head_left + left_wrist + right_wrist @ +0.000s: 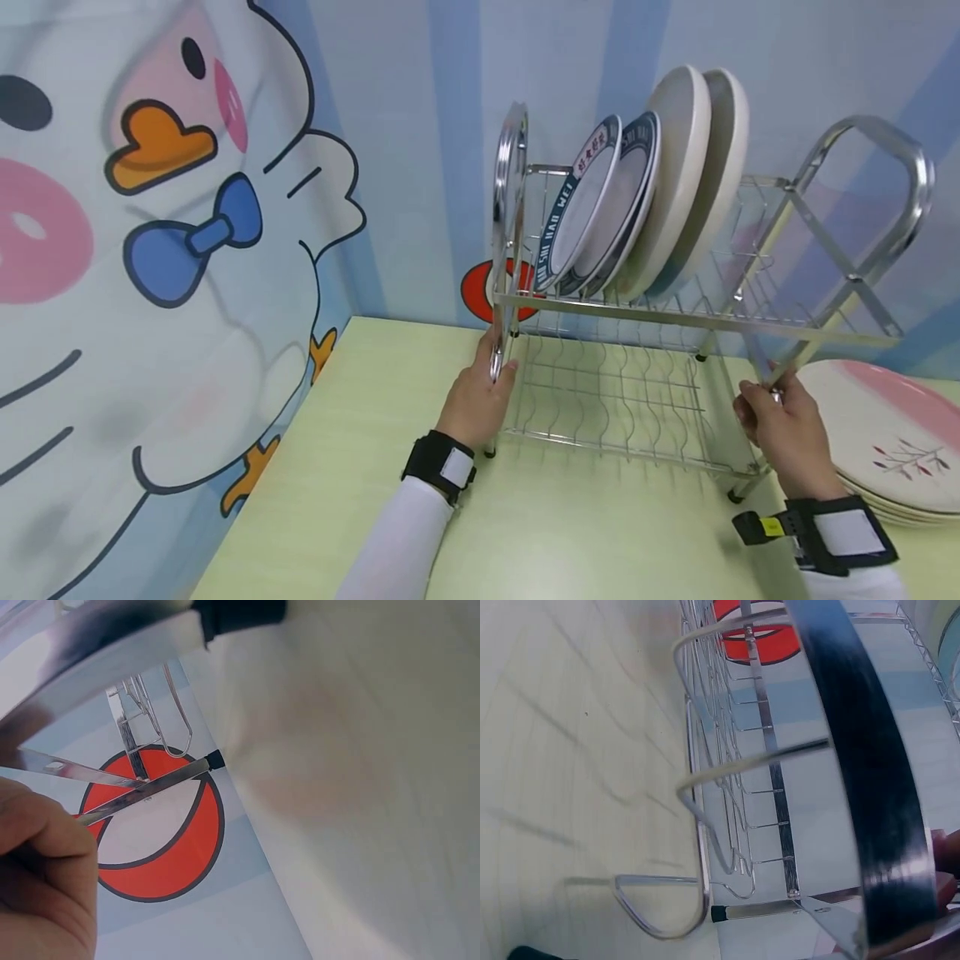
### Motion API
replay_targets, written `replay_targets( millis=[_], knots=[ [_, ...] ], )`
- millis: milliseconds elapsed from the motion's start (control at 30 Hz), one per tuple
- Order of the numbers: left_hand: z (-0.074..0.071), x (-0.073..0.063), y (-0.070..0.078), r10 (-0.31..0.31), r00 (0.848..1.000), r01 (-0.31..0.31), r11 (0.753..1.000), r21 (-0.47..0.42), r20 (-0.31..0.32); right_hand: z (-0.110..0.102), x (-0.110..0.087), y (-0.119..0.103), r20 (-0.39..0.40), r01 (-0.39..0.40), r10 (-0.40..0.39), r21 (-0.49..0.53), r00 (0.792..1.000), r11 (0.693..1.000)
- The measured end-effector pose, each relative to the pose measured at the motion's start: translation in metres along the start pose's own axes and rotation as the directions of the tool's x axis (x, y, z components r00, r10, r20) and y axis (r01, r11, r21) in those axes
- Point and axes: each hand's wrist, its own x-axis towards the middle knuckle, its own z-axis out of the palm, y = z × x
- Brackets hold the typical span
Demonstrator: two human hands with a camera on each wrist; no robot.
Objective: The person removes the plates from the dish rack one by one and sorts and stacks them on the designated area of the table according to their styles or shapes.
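A two-tier metal dish rack (697, 318) stands on the pale table against the wall. In its upper tier several plates lean upright: a blue-rimmed plate (577, 204) with lettering, another blue-rimmed plate (647, 167) behind it, and large white dishes (678, 167) to the right. My left hand (476, 396) grips the rack's left side frame low down, and the left wrist view shows its curled fingers (45, 832) at the metal. My right hand (787, 425) grips the right side frame; only a bit of its fingers shows in the right wrist view. The wire lower tier (615, 392) holds no dishes.
A stack of white plates (892, 433) with a pink edge and a leaf pattern lies on the table (360, 433) right of the rack. Behind is a wall (405, 167) with a cartoon bird print. Each wrist wears a black strap.
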Motion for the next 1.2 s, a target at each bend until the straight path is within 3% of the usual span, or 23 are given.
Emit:
replay_targets(
  millis=[233, 433, 600, 733, 800, 867, 967, 1100, 1200],
  knots=[
    [-0.007, -0.001, -0.006, -0.013, 1.0, 0.011, 0.995, 0.102, 0.02, 0.008, -0.004, 0.003, 0.002, -0.005, 0.005, 0.031, 1.0, 0.999],
    [-0.028, -0.006, -0.013, 0.024, 0.999, -0.03, 0.976, 0.215, 0.029, 0.021, -0.005, 0.007, -0.001, 0.002, -0.002, 0.008, 1.0, 1.0],
    [-0.064, -0.019, -0.004, 0.065, 0.996, -0.049, 0.966, 0.254, -0.056, 0.03, -0.004, 0.007, -0.012, 0.007, -0.007, -0.022, 1.0, 1.0],
    [-0.094, -0.031, 0.008, 0.107, 0.98, -0.061, 0.964, 0.259, -0.17, 0.034, -0.003, 0.006, -0.016, 0.01, -0.011, -0.046, 1.0, 0.999],
    [-0.107, -0.036, 0.017, 0.155, 0.962, -0.094, 0.961, 0.258, -0.226, 0.035, -0.003, 0.005, -0.017, 0.006, -0.007, -0.054, 1.0, 0.999],
    [-0.118, -0.04, 0.029, 0.223, 0.934, -0.152, 0.955, 0.254, -0.279, 0.036, -0.002, 0.004, -0.016, 0.002, -0.003, -0.06, 1.0, 0.998],
    [-0.131, -0.047, 0.051, 0.342, 0.872, -0.261, 0.93, 0.257, -0.35, 0.036, -0.002, 0.004, -0.018, -0.01, 0.009, -0.06, 1.0, 0.998],
    [-0.139, -0.052, 0.085, 0.494, 0.777, -0.405, 0.867, 0.29, -0.391, 0.035, -0.002, 0.003, -0.023, -0.016, 0.015, -0.054, 1.0, 0.998],
    [-0.14, -0.051, 0.112, 0.583, 0.729, -0.476, 0.808, 0.348, -0.357, 0.036, -0.001, 0.003, -0.022, -0.01, 0.009, -0.048, 1.0, 0.999]
  ],
)
